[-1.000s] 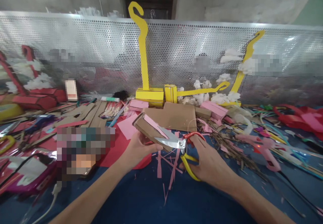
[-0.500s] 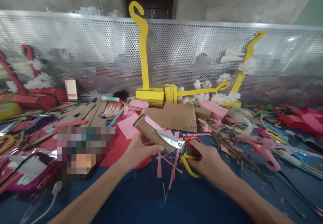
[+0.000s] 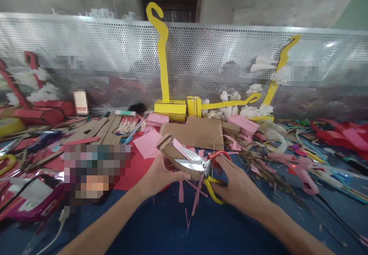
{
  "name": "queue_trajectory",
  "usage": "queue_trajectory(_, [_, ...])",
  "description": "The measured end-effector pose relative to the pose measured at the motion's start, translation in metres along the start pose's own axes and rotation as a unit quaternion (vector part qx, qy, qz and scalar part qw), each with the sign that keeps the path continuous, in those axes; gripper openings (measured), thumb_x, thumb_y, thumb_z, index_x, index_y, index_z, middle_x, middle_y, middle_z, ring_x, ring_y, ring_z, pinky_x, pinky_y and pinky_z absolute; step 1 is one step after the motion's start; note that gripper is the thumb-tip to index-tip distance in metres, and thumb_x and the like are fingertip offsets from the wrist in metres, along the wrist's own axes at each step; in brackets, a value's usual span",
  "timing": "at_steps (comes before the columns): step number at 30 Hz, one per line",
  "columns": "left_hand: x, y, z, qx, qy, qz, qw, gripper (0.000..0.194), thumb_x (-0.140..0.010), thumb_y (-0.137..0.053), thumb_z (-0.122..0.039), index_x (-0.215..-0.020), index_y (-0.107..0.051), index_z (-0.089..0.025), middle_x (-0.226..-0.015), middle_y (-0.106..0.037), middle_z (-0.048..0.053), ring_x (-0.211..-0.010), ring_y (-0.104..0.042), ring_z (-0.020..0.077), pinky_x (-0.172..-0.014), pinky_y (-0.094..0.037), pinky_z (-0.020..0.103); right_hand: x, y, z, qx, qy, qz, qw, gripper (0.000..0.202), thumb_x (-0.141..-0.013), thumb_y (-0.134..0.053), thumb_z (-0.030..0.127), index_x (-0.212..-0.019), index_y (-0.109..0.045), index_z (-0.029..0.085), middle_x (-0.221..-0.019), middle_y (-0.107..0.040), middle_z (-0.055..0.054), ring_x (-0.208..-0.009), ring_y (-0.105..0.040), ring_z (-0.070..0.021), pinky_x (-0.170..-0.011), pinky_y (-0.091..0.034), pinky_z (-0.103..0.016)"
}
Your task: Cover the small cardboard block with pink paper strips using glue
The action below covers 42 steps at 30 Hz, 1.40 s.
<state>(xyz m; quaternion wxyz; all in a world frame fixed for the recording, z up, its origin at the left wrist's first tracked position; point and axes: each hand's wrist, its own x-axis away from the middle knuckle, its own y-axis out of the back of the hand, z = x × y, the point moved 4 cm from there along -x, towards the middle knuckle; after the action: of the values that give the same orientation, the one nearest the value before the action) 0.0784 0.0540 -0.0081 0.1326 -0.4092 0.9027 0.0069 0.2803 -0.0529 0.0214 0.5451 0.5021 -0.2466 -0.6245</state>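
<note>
My left hand (image 3: 159, 176) is closed around a small cardboard box (image 3: 169, 150), its thumb on the near side. Pink paper (image 3: 182, 149) covers part of the box's far side. In my right hand (image 3: 234, 176) is a pair of scissors (image 3: 204, 165) with one red and one yellow handle. Their blades stand apart, pointing left, and lie at the box and its pink paper. Below them, thin pink paper scraps (image 3: 197, 195) lie on the blue table surface (image 3: 161, 224).
Behind the box are a flat cardboard sheet (image 3: 204, 132) and yellow hooked paper shapes (image 3: 163, 67). Red paper (image 3: 129, 172) lies to the left. Dry twigs (image 3: 261, 170) and a pink glue gun (image 3: 301, 170) with a cord lie right. A perforated metal panel (image 3: 198, 56) closes the back.
The scissor blades have spread apart and the handles have moved apart in my right hand. The box in my left hand has shifted slightly right and down.
</note>
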Motion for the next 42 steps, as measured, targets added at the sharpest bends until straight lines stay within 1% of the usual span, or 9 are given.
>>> queue_trajectory(10, [0.000,0.001,0.002,0.017,-0.007,0.003,1.000,0.056,-0.066,-0.092,-0.020,-0.115,-0.064,-0.017,-0.119,-0.076,0.012,-0.109,-0.072,0.0285,-0.098,-0.056,0.045,0.002,-0.008,-0.008,-0.029,-0.035,0.038,0.998,0.011,-0.090,-0.059,0.020,-0.098,-0.052,0.023,-0.083,-0.066,-0.001,-0.070,-0.062,-0.0186,-0.062,-0.043,-0.027])
queue_trajectory(13, [-0.001,0.001,0.003,0.016,-0.011,0.003,1.000,0.054,-0.067,-0.091,-0.021,-0.114,-0.064,-0.017,-0.118,-0.076,0.012,-0.108,-0.073,0.0277,-0.097,-0.057,0.043,0.002,-0.007,-0.006,-0.026,-0.022,0.022,0.999,0.014,-0.089,-0.057,0.020,-0.102,-0.052,0.023,-0.090,-0.067,-0.004,-0.076,-0.064,-0.0202,-0.065,-0.047,-0.029])
queue_trajectory(17, [0.000,0.001,0.003,-0.002,-0.017,-0.001,1.000,0.056,-0.068,-0.091,-0.024,-0.116,-0.065,-0.017,-0.119,-0.076,0.011,-0.109,-0.072,0.0278,-0.097,-0.057,0.042,0.000,-0.002,0.002,0.001,0.012,-0.026,1.000,0.032,-0.086,-0.061,0.023,-0.116,-0.050,0.021,-0.114,-0.064,-0.013,-0.094,-0.065,-0.0261,-0.076,-0.051,-0.035])
queue_trajectory(20, [0.001,-0.001,0.003,-0.020,-0.006,0.000,1.000,0.057,-0.066,-0.092,-0.026,-0.116,-0.065,-0.017,-0.116,-0.077,0.011,-0.108,-0.072,0.0281,-0.098,-0.056,0.044,0.000,-0.003,0.004,0.003,0.016,-0.034,0.999,0.035,-0.086,-0.064,0.027,-0.117,-0.049,0.021,-0.115,-0.062,-0.014,-0.097,-0.064,-0.0274,-0.077,-0.051,-0.036])
queue_trajectory(24, [0.002,-0.006,0.002,-0.057,0.014,0.006,0.998,0.055,-0.064,-0.093,-0.028,-0.111,-0.067,-0.016,-0.114,-0.077,0.011,-0.109,-0.071,0.0287,-0.102,-0.053,0.045,0.001,-0.008,0.000,-0.006,-0.009,-0.011,1.000,0.029,-0.083,-0.062,0.019,-0.109,-0.049,0.023,-0.106,-0.064,-0.008,-0.091,-0.064,-0.0251,-0.075,-0.050,-0.034])
queue_trajectory(28, [0.003,-0.010,-0.001,-0.067,0.023,0.013,0.997,0.050,-0.066,-0.092,-0.030,-0.108,-0.068,-0.015,-0.111,-0.077,0.012,-0.108,-0.071,0.0294,-0.102,-0.052,0.046,0.002,-0.011,-0.003,-0.011,-0.019,0.002,1.000,0.026,-0.083,-0.064,0.019,-0.105,-0.051,0.024,-0.097,-0.067,-0.005,-0.083,-0.065,-0.0230,-0.071,-0.049,-0.031])
queue_trajectory(32, [0.004,-0.008,-0.002,-0.049,0.027,-0.015,0.998,0.062,-0.063,-0.093,-0.026,-0.116,-0.063,-0.017,-0.118,-0.075,0.013,-0.114,-0.069,0.0300,-0.103,-0.051,0.047,0.002,-0.009,-0.003,-0.007,-0.018,-0.008,1.000,0.022,-0.084,-0.067,0.021,-0.101,-0.053,0.024,-0.088,-0.068,-0.003,-0.073,-0.063,-0.0202,-0.064,-0.046,-0.028])
queue_trajectory(37, [0.004,-0.008,0.000,-0.042,0.012,0.013,0.999,0.049,-0.069,-0.091,-0.027,-0.109,-0.065,-0.016,-0.113,-0.076,0.012,-0.111,-0.070,0.0289,-0.103,-0.051,0.047,0.002,-0.007,-0.002,-0.013,-0.011,-0.025,1.000,0.017,-0.084,-0.069,0.021,-0.090,-0.053,0.023,-0.077,-0.066,0.000,-0.064,-0.060,-0.0171,-0.059,-0.044,-0.025])
queue_trajectory(42, [0.003,-0.004,0.010,-0.028,0.030,-0.007,0.999,0.059,-0.065,-0.093,-0.026,-0.114,-0.062,-0.017,-0.115,-0.076,0.013,-0.109,-0.070,0.0290,-0.102,-0.051,0.048,0.001,-0.006,-0.003,-0.023,-0.007,-0.038,0.999,0.014,-0.085,-0.067,0.022,-0.085,-0.053,0.023,-0.073,-0.066,0.001,-0.061,-0.058,-0.0159,-0.057,-0.044,-0.024])
